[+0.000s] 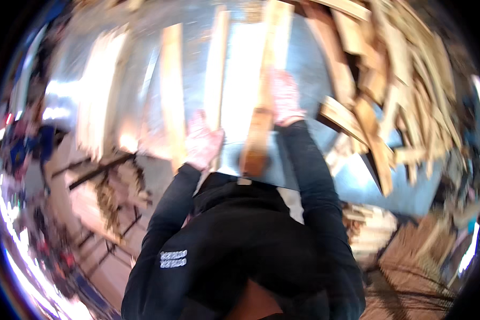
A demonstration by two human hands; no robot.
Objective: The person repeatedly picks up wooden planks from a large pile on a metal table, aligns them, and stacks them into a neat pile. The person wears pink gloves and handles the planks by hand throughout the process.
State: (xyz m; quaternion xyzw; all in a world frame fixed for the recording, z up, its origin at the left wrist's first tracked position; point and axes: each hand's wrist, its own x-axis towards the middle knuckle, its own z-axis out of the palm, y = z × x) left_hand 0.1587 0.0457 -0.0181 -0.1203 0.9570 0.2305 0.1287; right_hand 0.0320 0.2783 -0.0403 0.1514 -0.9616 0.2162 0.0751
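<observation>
The picture is motion-blurred. My right hand (286,100), in a pinkish glove, lies against a long wooden plank (262,106) that runs lengthwise away from me on a shiny metal table (309,58). My left hand (201,143), gloved the same, hovers with fingers spread at the near end of another plank (172,90). A third plank (216,69) lies between the two. Black sleeves cover both forearms.
A heap of loose wooden slats (394,80) fills the right side of the table. More stacked wood (370,226) sits low at the right. Pale boards (98,90) lie at the left, with a dark metal frame (98,168) and floor below.
</observation>
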